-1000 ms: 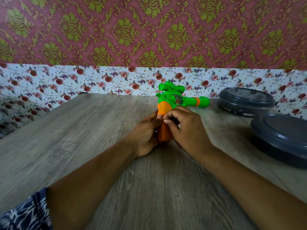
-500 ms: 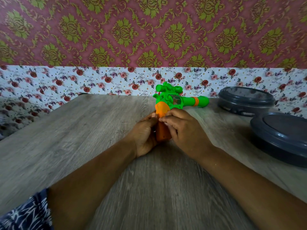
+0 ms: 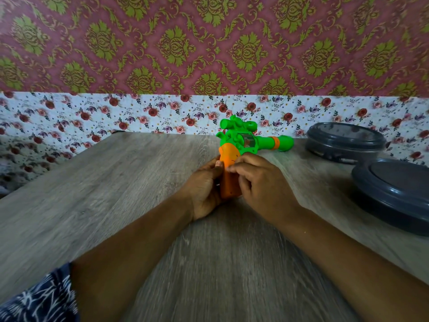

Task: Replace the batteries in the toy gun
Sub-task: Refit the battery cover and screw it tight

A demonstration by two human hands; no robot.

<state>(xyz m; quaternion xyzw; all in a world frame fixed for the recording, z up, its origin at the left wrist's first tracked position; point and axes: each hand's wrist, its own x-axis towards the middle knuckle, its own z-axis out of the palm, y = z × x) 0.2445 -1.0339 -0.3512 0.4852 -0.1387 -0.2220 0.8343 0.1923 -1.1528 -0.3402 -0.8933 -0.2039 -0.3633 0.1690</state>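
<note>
I'm not seeing any writing anywhere here, no text, no brand, no numbers I can read. The toy gun (image 3: 241,145) I'm holding is showing plain green and orange plastic, with nothing printed on the sides facing me. The two dark lidded containers (image 3: 394,189) aren't showing any labels either. The wallpaper (image 3: 162,47) is just giving me patterns, flowers and swirls, no letters.
</note>
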